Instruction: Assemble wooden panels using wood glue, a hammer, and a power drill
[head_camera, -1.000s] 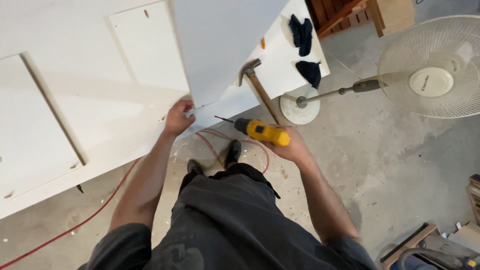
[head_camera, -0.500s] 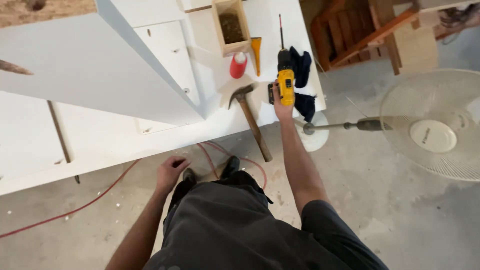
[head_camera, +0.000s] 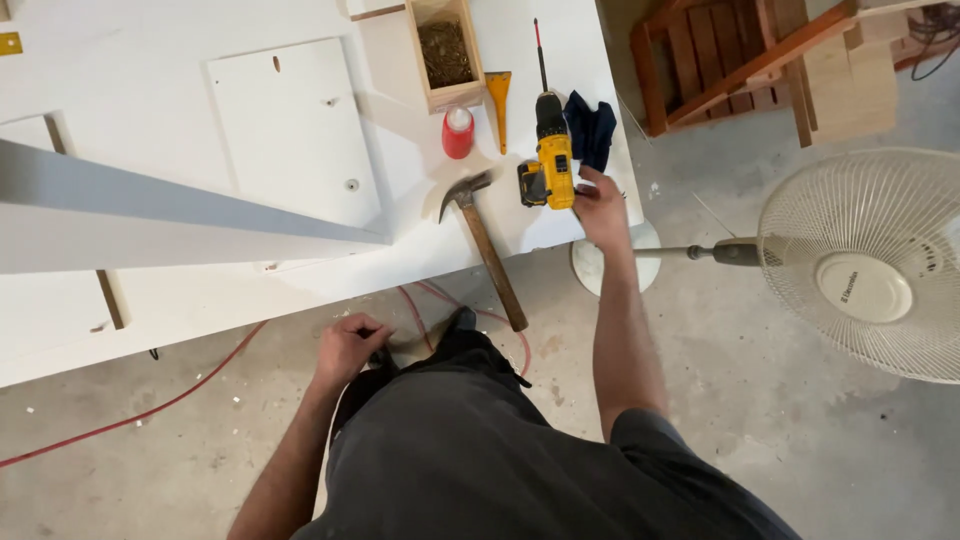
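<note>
the right hand rests its loosely curled fingers on the yellow drill, which lies flat on the white board beside the hammer. the left hand, loosely closed and empty, hangs by the knee.

left hand: low, fingers curled (seemingly empty) | right hand: arm outstretched

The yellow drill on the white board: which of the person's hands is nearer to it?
Right. The right hand is at the yellow drill, touching its handle end. The left hand hangs low by the knee, well below the board's edge.
</note>
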